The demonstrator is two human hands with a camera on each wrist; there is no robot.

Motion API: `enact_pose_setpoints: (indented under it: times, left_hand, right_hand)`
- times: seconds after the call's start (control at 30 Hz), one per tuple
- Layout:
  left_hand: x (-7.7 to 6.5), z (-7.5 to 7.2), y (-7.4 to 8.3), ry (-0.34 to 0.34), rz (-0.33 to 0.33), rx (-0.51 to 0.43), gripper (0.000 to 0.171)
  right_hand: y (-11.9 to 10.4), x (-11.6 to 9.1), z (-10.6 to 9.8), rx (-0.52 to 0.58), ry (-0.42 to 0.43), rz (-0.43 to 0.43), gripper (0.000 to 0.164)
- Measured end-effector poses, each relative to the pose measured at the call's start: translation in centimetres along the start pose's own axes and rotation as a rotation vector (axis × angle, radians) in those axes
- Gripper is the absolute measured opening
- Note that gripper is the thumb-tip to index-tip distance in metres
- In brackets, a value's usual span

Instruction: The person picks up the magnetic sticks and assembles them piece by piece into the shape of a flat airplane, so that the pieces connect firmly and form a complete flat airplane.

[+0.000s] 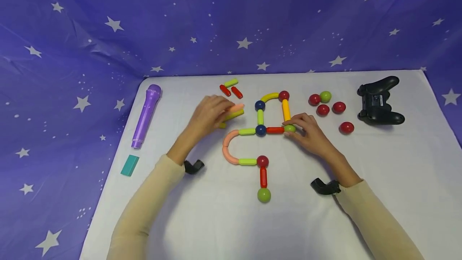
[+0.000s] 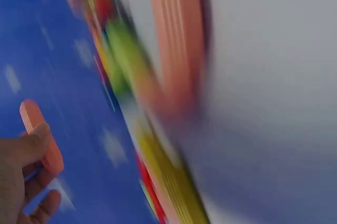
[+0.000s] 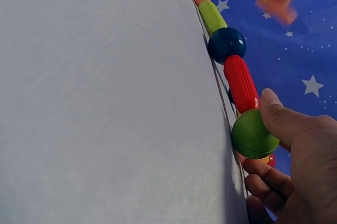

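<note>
My left hand (image 1: 207, 115) pinches a salmon magnetic stick (image 2: 43, 142) between thumb and fingers, raised off the table. Just below it lie yellow sticks (image 1: 235, 114), partly covered by the hand. My right hand (image 1: 309, 135) grips a green ball (image 3: 254, 134) at the right corner of a linked figure of sticks and balls. From that ball a red stick (image 1: 275, 130) runs left to a blue ball (image 1: 261, 130), and an orange-yellow stick (image 1: 286, 110) runs up to a red ball (image 1: 283, 96). A salmon curve (image 1: 226, 147) leads to the lower part, which ends in another green ball (image 1: 264, 195).
Loose red sticks (image 1: 236, 92) and a light green stick (image 1: 231, 82) lie behind my left hand. Red balls (image 1: 339, 107) and one green ball (image 1: 325, 96) sit at right, near a black game controller (image 1: 379, 101). A purple microphone (image 1: 146, 116) and teal block (image 1: 130, 165) lie left.
</note>
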State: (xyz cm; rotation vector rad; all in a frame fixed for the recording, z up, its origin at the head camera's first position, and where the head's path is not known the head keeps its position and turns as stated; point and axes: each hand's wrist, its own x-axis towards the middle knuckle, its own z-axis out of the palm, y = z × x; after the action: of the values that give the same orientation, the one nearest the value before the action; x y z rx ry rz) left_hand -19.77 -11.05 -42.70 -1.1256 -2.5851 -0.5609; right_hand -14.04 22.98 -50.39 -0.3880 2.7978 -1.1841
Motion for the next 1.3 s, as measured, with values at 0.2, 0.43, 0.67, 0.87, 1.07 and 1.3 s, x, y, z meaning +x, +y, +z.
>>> enact_pose_setpoints:
  times: [0.2,0.43,0.67,0.87,1.07,1.3]
  left_hand:
    - [-5.0,1.6,10.7,-0.038,0.289,-0.145,0.021]
    - [-9.4,4.5,16.5,-0.265,0.425,-0.133,0.024]
    - [-10.2,5.5,15.9,-0.276,0.424,-0.053,0.029]
    - [-9.8,5.7,15.0,-0.243,0.409,-0.046,0.030]
    - [-9.6,6.0,14.5,-0.185,0.422,-0.059,0.023]
    - [-9.6,6.3,14.4,-0.159,0.430,-0.091,0.019]
  right_hand:
    - [0.2,0.4,-0.2,-0.003,0.015,-0.015,0.031]
    - [0.4,0.3,-0.2,0.003,0.037,-0.031,0.030]
    - [0.4,0.4,-0.3,0.004,0.033,-0.037,0.030]
    - [0.3,0.8,-0.4,0.003,0.025,-0.041,0.031]
    - [0.2,1.1,-0.6,-0.014,0.016,-0.033,0.031]
    - [0.1,1.2,-0.6,-0.013,0.022,-0.044,0.031]
